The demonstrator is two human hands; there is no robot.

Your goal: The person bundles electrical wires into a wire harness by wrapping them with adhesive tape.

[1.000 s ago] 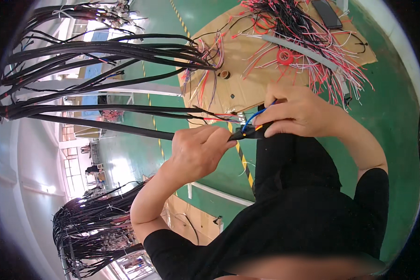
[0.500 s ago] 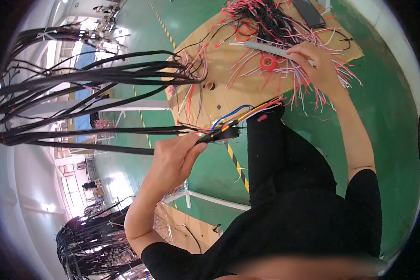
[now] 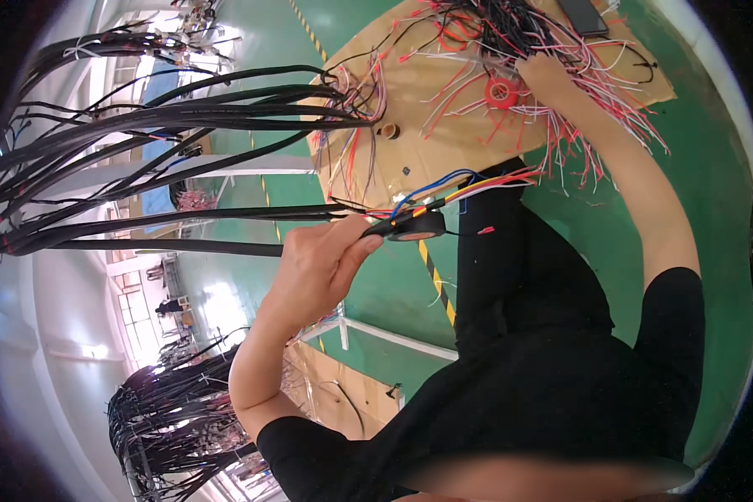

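The left hand (image 3: 322,263) is closed around the end of a thick black cable (image 3: 184,219), a roll of black tape (image 3: 416,226) pinched at its fingertips where coloured wires fan out. The right hand (image 3: 548,75) reaches to the far edge of the brown cardboard sheet (image 3: 443,142), fingers curled among loose red and white wires (image 3: 577,125), beside a red tape roll (image 3: 501,92).

- A flat dark slab (image 3: 583,14), maybe a phone with its screen off, lies at the far edge of the brown cardboard sheet (image 3: 410,159). It is black and shaped like a long box.
- No packages, labels or signs show clearly.
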